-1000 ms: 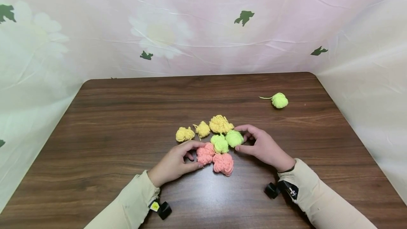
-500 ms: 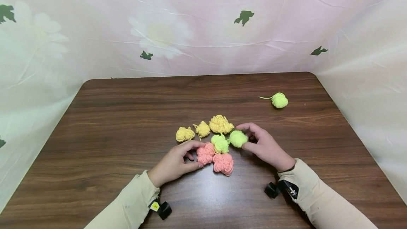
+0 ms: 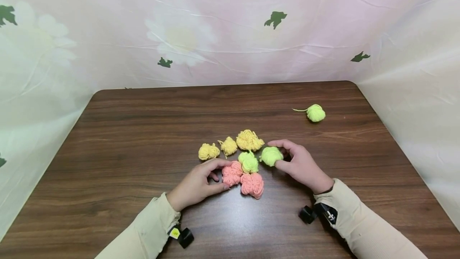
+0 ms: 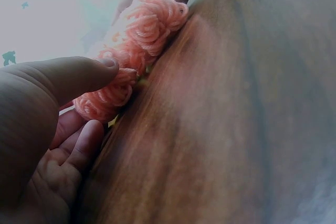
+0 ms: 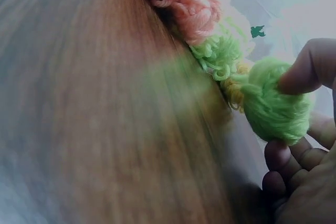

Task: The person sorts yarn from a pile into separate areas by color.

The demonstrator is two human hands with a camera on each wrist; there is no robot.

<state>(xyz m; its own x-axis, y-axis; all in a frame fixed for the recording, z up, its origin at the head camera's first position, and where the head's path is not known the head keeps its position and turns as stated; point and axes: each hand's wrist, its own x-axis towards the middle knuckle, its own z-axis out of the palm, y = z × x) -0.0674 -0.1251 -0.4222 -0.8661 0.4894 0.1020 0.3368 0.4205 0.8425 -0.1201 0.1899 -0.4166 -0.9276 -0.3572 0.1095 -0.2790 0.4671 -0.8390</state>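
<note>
My left hand [image 3: 199, 181] holds a pink yarn ball [image 3: 232, 174] at its left side, thumb in front and fingers behind. In the left wrist view the thumb presses on the pink yarn [image 4: 105, 98]. A second pink yarn ball [image 3: 252, 185] lies against it to the right. My right hand [image 3: 300, 165] pinches a light green yarn ball [image 3: 271, 156] between thumb and fingers, as the right wrist view shows of the green ball [image 5: 275, 103]. Left of it, apart by a small gap, a looser green yarn ball [image 3: 248, 162] touches the pink ones.
Behind the hands lie a large yellow yarn ball [image 3: 249, 140] and two smaller yellow balls [image 3: 228, 146], one further left. Another green ball [image 3: 316, 113] with a loose tail sits at the back right. Flowered cloth [image 3: 223, 31] hangs around the brown wooden table [image 3: 143, 123].
The right hand has drawn its green yarn ball a little to the right, away from the looser green ball. The thumb has closed in on it. My left hand stays put.
</note>
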